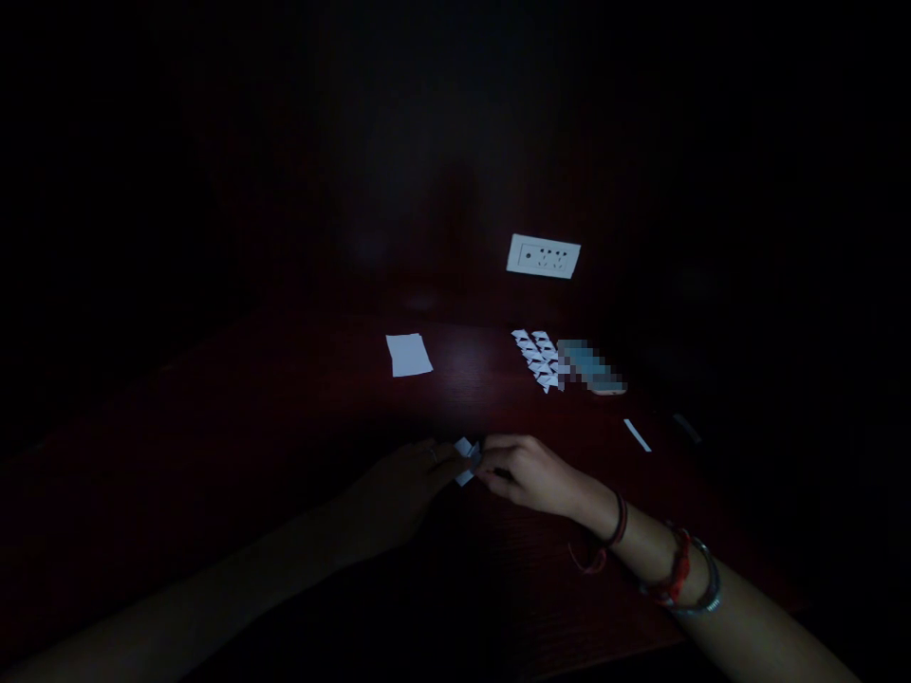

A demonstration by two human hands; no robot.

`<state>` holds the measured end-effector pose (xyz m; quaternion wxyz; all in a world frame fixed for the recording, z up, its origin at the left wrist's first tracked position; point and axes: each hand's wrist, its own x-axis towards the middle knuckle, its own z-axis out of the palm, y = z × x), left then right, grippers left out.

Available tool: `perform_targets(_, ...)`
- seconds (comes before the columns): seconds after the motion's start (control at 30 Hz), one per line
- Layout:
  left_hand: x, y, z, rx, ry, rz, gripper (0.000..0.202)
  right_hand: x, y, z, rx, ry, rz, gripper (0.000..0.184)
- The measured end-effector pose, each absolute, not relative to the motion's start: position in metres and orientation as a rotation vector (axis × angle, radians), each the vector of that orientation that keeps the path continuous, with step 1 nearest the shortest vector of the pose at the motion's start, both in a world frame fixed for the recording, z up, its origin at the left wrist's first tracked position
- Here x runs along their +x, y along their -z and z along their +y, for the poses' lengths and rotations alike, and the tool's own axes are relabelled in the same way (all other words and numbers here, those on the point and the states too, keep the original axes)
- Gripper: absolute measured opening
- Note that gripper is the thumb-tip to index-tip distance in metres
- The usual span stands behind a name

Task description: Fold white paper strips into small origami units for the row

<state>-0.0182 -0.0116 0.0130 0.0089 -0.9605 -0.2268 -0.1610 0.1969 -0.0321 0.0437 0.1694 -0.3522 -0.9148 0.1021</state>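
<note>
A small piece of folded white paper [466, 463] lies between my two hands, low over the dark red table. My left hand [417, 474], in deep shadow with a ring on one finger, grips its left side. From the other side my right hand [523, 471] pinches the paper's right edge between thumb and fingers. Bracelets circle the right wrist and forearm. Beyond the hands sit a stack of white paper squares [410, 355] and, further right, two rows of small folded paper pieces [539, 359].
A phone [592, 368], its screen blurred out, lies beside the folded pieces. Narrow white paper strips, one of them bright [637, 435], rest to the right on the table [320, 379]. A white socket panel [543, 256] is at the back. Surroundings are very dark.
</note>
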Motion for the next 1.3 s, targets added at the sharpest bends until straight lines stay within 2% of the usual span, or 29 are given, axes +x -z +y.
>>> perform_targets(0.27,-0.015,-0.019,-0.013,-3.067,0.547,-0.648,0.054,0.2,-0.046,-0.032,-0.977,-0.285,-2.653,0.017)
perform_targets(0.77,-0.02,-0.006,-0.006,-3.101,0.545,-0.657,0.05,0.203,-0.05,-0.031,-0.929,-0.361,-2.656,0.019)
perform_targets(0.93,-0.021,-0.012,-0.009,-3.097,0.523,-0.676,0.049,0.203,-0.052,-0.03,-0.982,-0.269,-2.672,0.025)
perform_targets(1.3,-0.023,-0.022,-0.008,-3.228,0.67,-0.718,0.059,0.197,-0.055,-0.034,-1.019,-0.063,-2.762,0.023)
